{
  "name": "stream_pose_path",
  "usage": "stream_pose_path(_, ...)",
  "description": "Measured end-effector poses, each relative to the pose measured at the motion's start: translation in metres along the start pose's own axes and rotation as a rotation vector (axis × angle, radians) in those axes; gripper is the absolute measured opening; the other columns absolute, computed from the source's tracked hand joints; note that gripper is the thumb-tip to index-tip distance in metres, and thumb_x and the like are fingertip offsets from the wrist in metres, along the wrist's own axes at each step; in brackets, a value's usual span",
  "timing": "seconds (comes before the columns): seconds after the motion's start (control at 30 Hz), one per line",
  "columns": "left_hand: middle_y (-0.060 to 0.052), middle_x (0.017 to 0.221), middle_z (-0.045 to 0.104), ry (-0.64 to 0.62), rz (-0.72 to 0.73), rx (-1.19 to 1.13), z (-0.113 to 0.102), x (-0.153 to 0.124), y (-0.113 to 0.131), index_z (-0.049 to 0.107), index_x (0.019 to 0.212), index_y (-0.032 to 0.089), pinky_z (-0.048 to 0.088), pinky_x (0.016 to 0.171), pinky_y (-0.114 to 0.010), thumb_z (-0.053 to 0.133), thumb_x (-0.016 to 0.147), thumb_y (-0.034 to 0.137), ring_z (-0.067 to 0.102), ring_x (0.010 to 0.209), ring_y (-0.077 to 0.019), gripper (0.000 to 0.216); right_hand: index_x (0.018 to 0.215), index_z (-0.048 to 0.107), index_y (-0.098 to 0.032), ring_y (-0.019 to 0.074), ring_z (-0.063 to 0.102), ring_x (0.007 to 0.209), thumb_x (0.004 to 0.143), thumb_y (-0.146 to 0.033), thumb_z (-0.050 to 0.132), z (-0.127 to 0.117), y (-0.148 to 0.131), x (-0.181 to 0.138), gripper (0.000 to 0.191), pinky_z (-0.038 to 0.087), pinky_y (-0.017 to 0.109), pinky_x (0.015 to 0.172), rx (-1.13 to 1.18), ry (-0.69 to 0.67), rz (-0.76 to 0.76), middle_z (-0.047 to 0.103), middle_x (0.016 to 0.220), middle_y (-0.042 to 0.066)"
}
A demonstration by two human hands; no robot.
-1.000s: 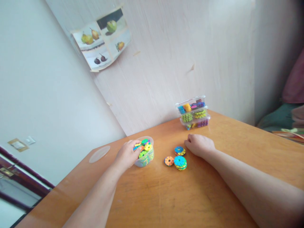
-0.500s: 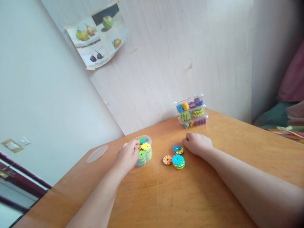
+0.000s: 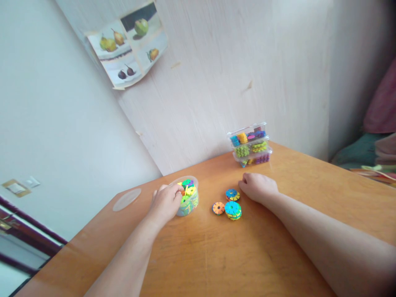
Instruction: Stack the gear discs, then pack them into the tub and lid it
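Observation:
My left hand [image 3: 165, 202] reaches into a small clear round tub [image 3: 189, 204] full of colourful toothed plastic discs, its fingers curled among the pieces; whatever they pinch is hidden. My right hand [image 3: 258, 187] rests on the wooden table [image 3: 216, 255] with its fingers curled under, just right of three groups of discs: an orange one [image 3: 218, 208], a blue-and-yellow one [image 3: 232, 194] and a short blue-topped stack [image 3: 233, 210]. It touches none of them.
The tub's clear lid [image 3: 126, 199] lies to the left near the table's edge. Stacked clear boxes [image 3: 251, 144] of sorted discs stand at the back against the wall. A fruit poster [image 3: 128, 47] hangs above. Fabric lies at the far right.
My left hand's fingers have shifted slightly inside the tub. The right hand and the discs on the table stay where they were; the view moved a little.

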State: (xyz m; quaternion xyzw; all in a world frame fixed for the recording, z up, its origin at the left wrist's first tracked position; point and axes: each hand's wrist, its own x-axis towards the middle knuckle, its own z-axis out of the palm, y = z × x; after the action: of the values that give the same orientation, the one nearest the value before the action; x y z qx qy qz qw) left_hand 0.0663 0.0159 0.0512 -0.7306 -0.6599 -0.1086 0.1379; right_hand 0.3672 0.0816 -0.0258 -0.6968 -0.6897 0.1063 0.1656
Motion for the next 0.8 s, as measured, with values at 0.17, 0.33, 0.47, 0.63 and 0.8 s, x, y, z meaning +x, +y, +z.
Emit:
stream_pose_path(0.17, 0.003, 0.099, 0.072, -0.037, 0.025, -0.062, 0.003, 0.004, 0.004, 0.07, 0.097, 0.036, 0.037, 0.081, -0.035, 0.042, 0.088, 0.031, 0.059, 0.1, -0.0228, 0.03, 0.091, 0.066, -0.025, 0.0295, 0.064, 0.092, 0.083, -0.044, 0.038, 0.001, 0.0, 0.0, 0.035, 0.046, 0.035, 0.067, 0.0, 0.008, -0.001, 0.07, 0.1, 0.01)
stream_pose_path(0.33, 0.0, 0.09, 0.072, -0.031, -0.042, -0.07, 0.002, 0.007, 0.011, 0.071, 0.094, 0.034, 0.038, 0.076, -0.034, 0.05, 0.083, 0.041, 0.061, 0.093, -0.0238, 0.025, 0.09, 0.066, -0.025, 0.0295, 0.065, 0.091, 0.082, -0.044, 0.038, 0.001, 0.001, -0.001, 0.034, 0.045, 0.035, 0.065, 0.005, 0.028, -0.015, 0.07, 0.099, 0.01)
stream_pose_path(0.47, 0.0, 0.086, 0.072, 0.008, -0.077, -0.056, 0.005, 0.012, 0.012, 0.072, 0.09, 0.032, 0.038, 0.076, -0.033, 0.052, 0.081, 0.037, 0.062, 0.09, -0.0225, 0.022, 0.09, 0.066, -0.025, 0.0292, 0.064, 0.092, 0.083, -0.045, 0.038, 0.0, 0.0, 0.0, 0.035, 0.045, 0.035, 0.066, 0.008, 0.017, -0.012, 0.07, 0.1, 0.01)
stream_pose_path(0.63, 0.0, 0.088, 0.073, 0.138, -0.141, -0.091, 0.007, 0.017, 0.007, 0.07, 0.09, 0.029, 0.04, 0.074, -0.031, 0.048, 0.085, 0.038, 0.063, 0.087, -0.0206, 0.024, 0.093, 0.067, -0.025, 0.0282, 0.064, 0.094, 0.083, -0.044, 0.038, -0.001, -0.001, -0.002, 0.036, 0.045, 0.035, 0.069, 0.012, -0.003, -0.002, 0.069, 0.102, 0.01)
stream_pose_path(0.8, 0.0, 0.085, 0.073, 0.172, -0.181, -0.327, 0.016, 0.021, 0.002, 0.068, 0.092, 0.025, 0.042, 0.067, -0.025, 0.049, 0.085, 0.038, 0.065, 0.08, -0.0169, 0.023, 0.094, 0.067, -0.025, 0.029, 0.064, 0.094, 0.083, -0.044, 0.038, -0.001, -0.001, -0.001, 0.036, 0.046, 0.036, 0.069, 0.009, -0.004, -0.005, 0.069, 0.102, 0.011)
